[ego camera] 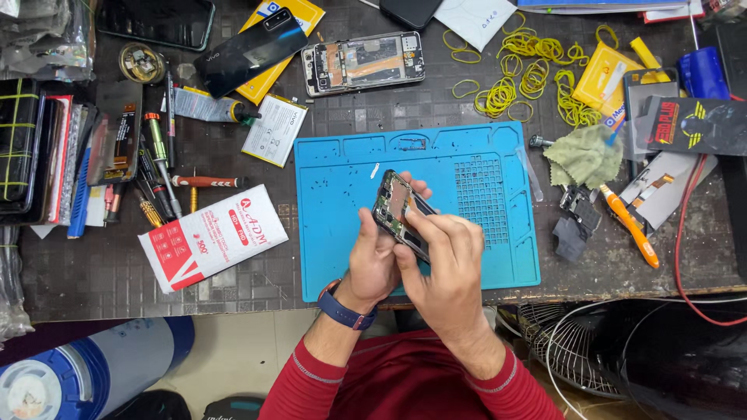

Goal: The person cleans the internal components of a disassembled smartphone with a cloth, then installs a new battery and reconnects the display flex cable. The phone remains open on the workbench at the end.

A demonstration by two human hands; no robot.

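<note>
Opened phone point(398, 211) cradled in left hand point(372, 260), right hand point(443, 268) fingertips pinching its edge; back cover apparently off, internals exposed.

Blue grid-patterned work mat point(342, 249), yellow rubber bands point(529, 74), red sleeves point(311, 385), red-and-white packet point(212, 237), green cloth point(583, 155).

A dark workbench point(101, 272) with a small square-tile pattern is filling most of the view, its front edge point(622, 294) showing worn and chipped. Even, bright light is falling from above, leaving almost no shadows across the top. Below the bench, a pale floor point(233, 350) is showing through. A blue and white cylinder point(85, 365) is lying on it at the left, and a wire fan guard point(576, 342) is sitting in the dim space at the right.
</note>
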